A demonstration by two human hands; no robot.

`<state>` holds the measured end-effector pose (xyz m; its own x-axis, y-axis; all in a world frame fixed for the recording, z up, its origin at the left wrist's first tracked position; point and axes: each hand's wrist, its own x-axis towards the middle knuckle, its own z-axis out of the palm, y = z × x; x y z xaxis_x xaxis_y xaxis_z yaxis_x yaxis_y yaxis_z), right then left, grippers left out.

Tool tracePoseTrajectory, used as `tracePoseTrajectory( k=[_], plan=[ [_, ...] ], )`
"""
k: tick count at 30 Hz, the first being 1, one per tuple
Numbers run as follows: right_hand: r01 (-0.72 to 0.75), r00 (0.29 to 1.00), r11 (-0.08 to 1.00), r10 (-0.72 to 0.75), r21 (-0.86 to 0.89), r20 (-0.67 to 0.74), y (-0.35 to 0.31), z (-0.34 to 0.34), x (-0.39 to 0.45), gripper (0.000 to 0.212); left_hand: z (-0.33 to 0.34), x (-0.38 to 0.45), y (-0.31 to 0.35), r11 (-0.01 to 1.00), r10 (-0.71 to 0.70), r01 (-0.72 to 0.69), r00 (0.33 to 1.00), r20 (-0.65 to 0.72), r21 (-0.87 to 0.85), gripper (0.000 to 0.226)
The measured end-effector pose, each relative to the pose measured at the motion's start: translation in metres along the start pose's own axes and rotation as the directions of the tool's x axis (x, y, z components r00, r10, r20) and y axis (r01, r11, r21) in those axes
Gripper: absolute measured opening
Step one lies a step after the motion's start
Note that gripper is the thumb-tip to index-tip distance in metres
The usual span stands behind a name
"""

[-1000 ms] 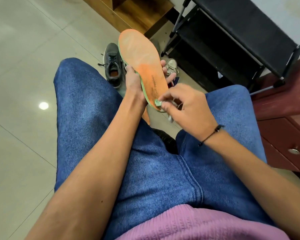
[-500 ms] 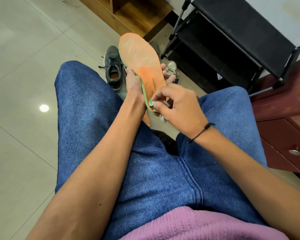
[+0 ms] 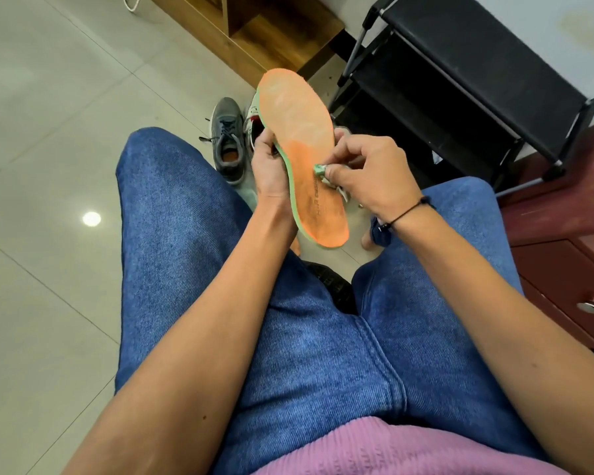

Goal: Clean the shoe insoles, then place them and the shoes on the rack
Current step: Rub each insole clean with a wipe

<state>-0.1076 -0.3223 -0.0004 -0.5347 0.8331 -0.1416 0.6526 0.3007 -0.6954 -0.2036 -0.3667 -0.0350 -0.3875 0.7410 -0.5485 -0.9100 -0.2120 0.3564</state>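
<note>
My right hand (image 3: pixel 374 176) has slid up the insole (image 3: pixel 302 149) since half a second ago: then its wad of cloth (image 3: pixel 319 171) sat at the heel, now it presses near the middle, beside the printed lettering. The heel end, covered before, shows bare now. My left hand (image 3: pixel 270 166) still holds the insole's green left edge, fingers curled behind it.

My right grip pinches the cloth between thumb and fingertips; the other fingers are curled.

The insole hangs over the gap between my knees, orange face toward me. Its long axis runs away from me, toe up and far, heel low and near, leaning slightly left at the top.

Past the toe, a grey shoe (image 3: pixel 227 138) stands on the floor (image 3: pixel 48 132), just left of the insole; another shoe (image 3: pixel 254 121) peeks out behind it. The black rack (image 3: pixel 460 84) stands to the right, well apart from my hands, with open floor to the left.
</note>
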Motion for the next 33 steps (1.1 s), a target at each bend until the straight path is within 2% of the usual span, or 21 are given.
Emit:
tracePoseTrajectory(
  k=[2,6,11,15,17,19,25,29,31,33],
  plan=[
    [0.006,0.999,1.0,-0.007,0.008,0.046,-0.005,-0.003,-0.009,0.014,0.0,-0.002,0.0,0.98,-0.145,0.16,0.982,0.123,-0.119,0.049],
    [-0.009,0.995,0.998,0.003,0.063,0.099,-0.008,-0.004,-0.026,0.012,-0.009,0.002,0.001,0.961,-0.196,0.237,0.947,0.255,-0.144,0.062],
    [0.05,0.994,0.999,-0.048,-0.018,0.096,-0.008,-0.003,-0.027,0.01,-0.011,0.006,0.0,0.971,-0.203,0.224,0.959,0.198,-0.086,0.072],
    [0.228,0.972,0.944,-0.233,-0.239,0.006,-0.01,0.004,-0.002,0.006,-0.007,0.007,-0.002,0.989,-0.103,0.115,0.987,0.126,-0.091,0.053],
    [0.237,0.965,0.898,-0.261,-0.37,-0.014,-0.006,0.006,0.016,0.008,-0.006,0.007,-0.003,0.991,-0.084,0.097,0.988,0.13,-0.097,0.048],
    [0.229,0.964,0.88,-0.266,-0.416,-0.032,-0.003,0.007,0.028,0.011,-0.005,0.006,-0.003,0.992,-0.095,0.107,0.984,0.151,-0.073,0.049],
    [0.203,0.971,0.929,-0.232,-0.31,-0.062,-0.005,0.009,0.008,0.007,-0.003,0.003,-0.003,0.996,-0.085,0.087,0.99,0.116,-0.014,0.048],
    [0.19,0.982,0.972,-0.188,-0.137,0.024,-0.012,0.002,-0.013,0.004,0.0,-0.001,-0.003,0.993,-0.119,0.118,0.984,0.136,0.016,0.053],
    [0.232,0.973,0.962,-0.23,-0.145,0.027,-0.014,0.003,-0.017,0.003,0.0,0.0,-0.003,0.992,-0.122,0.124,0.984,0.131,-0.008,0.054],
    [0.267,0.962,0.937,-0.275,-0.224,-0.004,-0.014,0.006,-0.009,0.005,-0.001,0.001,-0.002,0.996,-0.084,0.084,0.991,0.101,-0.001,0.048]
  ],
)
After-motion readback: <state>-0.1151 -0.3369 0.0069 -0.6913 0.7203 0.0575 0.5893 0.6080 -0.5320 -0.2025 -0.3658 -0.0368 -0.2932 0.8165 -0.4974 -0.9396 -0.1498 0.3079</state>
